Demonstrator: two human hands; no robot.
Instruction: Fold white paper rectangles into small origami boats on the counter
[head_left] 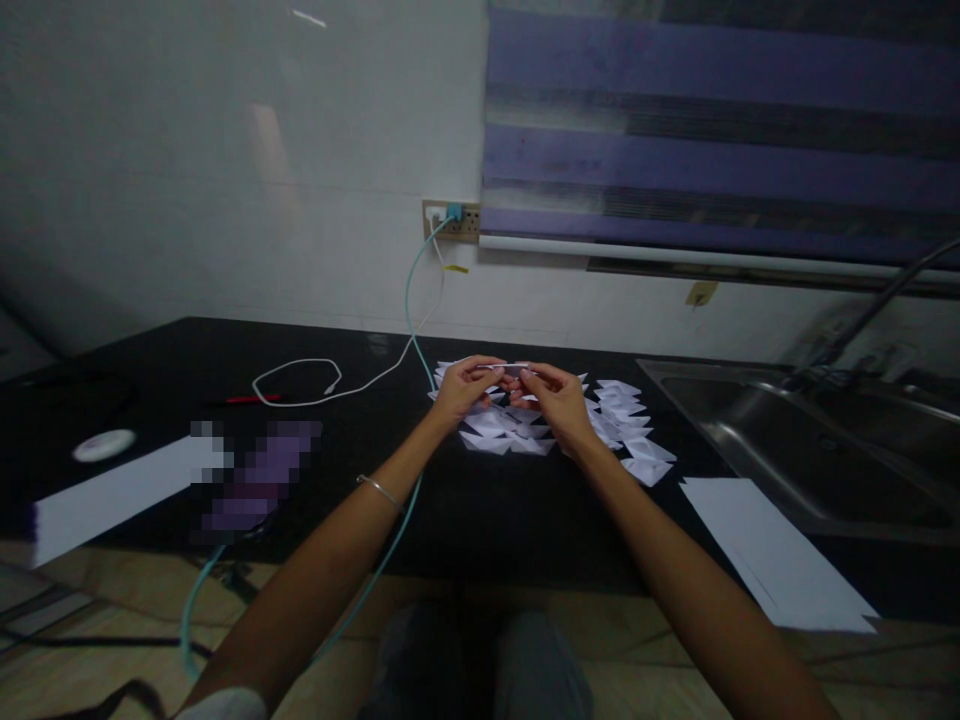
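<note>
Together, left grip [469,388] and right grip [556,397] pinch white paper [513,366] (partly hidden, shape unclear).

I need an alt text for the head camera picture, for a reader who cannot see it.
A person's left hand and right hand hold a thin piece of white paper above folded white papers on a black counter. Flat sheets lie at the right, near a metal sink.

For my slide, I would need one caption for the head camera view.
Left hand and right hand hold a thin white piece over folded white papers on a black counter near a sink.
</note>
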